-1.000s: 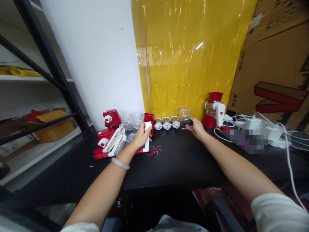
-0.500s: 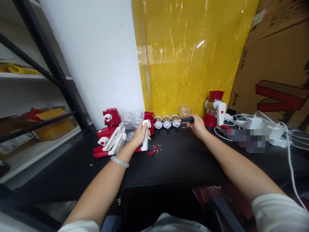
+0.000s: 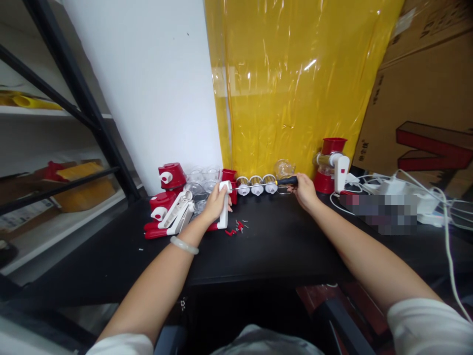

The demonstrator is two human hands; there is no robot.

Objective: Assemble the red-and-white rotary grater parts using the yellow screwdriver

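My left hand (image 3: 215, 203) is closed around a white crank handle (image 3: 223, 215) with a red grip, held upright above the black table. In my right hand (image 3: 306, 191) is a screwdriver (image 3: 287, 181) with a black handle and a long thin shaft. The shaft lies level and its tip meets the round white hub at the crank's top; whether a screw sits there is too small to tell. Behind the shaft stand several drum graters (image 3: 256, 185) with white ends. Small red parts and screws (image 3: 238, 228) lie on the table below, right of the crank.
At left are red grater bases (image 3: 172, 176), more white crank handles (image 3: 178, 213) and clear plastic parts (image 3: 199, 187). An assembled red and white rotary grater (image 3: 334, 165) stands at right, beside white cables and plugs (image 3: 395, 192). A black metal shelf (image 3: 70, 88) borders the left.
The view has shifted slightly. Both hands keep their holds, and the screwdriver stays in line with the crank's hub.
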